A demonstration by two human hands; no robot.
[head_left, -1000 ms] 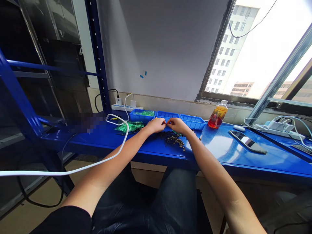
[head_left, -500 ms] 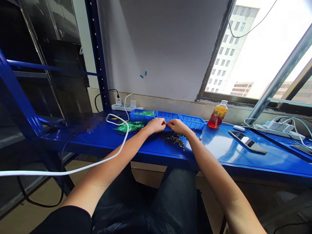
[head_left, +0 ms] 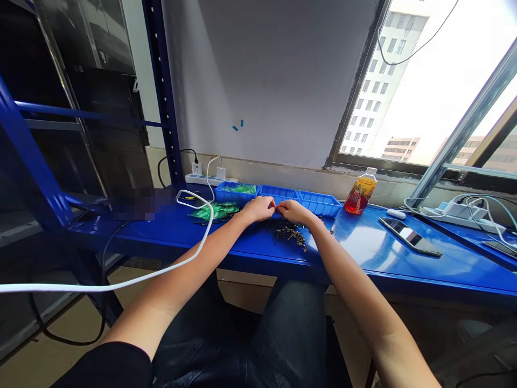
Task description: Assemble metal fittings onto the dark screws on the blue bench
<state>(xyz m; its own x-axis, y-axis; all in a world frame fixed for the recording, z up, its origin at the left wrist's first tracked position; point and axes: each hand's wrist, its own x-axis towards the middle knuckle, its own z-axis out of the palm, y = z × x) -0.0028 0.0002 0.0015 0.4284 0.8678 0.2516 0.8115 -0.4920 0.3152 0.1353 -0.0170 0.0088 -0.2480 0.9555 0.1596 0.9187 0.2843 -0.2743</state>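
"Blue bench (head_left: pixel 145 231), glossy top. Record the hands first."

"Left hand (head_left: pixel 260 209) and right hand (head_left: pixel 294 211) meet above the bench, fingers curled, thumbs and fingertips drawn together and nearly touching. Whether something small sits in either pinch: cannot tell, too small at this scale."

"Nearest material?"

"Pile of small metal parts (head_left: pixel 291 235), dark and brass-toned, screw-like in outline. Loose on the bench, on the person's side of the right hand, beside the right wrist. A few strays to the right of that wrist."

"Containers?"

"Three blue bins in a row just beyond the hands. Left bin (head_left: pixel 229 197) holds green plastic packaging (head_left: pixel 240 188); middle bin (head_left: pixel 278 190) is partly hidden by the hands; right bin (head_left: pixel 319 203) stands behind the right hand, set at a slight angle."

"Left of the hands?"

"Green bags (head_left: pixel 218 210), flat on the bench near the left wrist, dark bits at their edge. White cable (head_left: pixel 161 272) loops there and crosses in front of the left forearm."

"Right side?"

"Bottle (head_left: pixel 361 194) upright next to the right bin, red contents low down, yellow label. Phone (head_left: pixel 410 237) flat, well apart from the hands."
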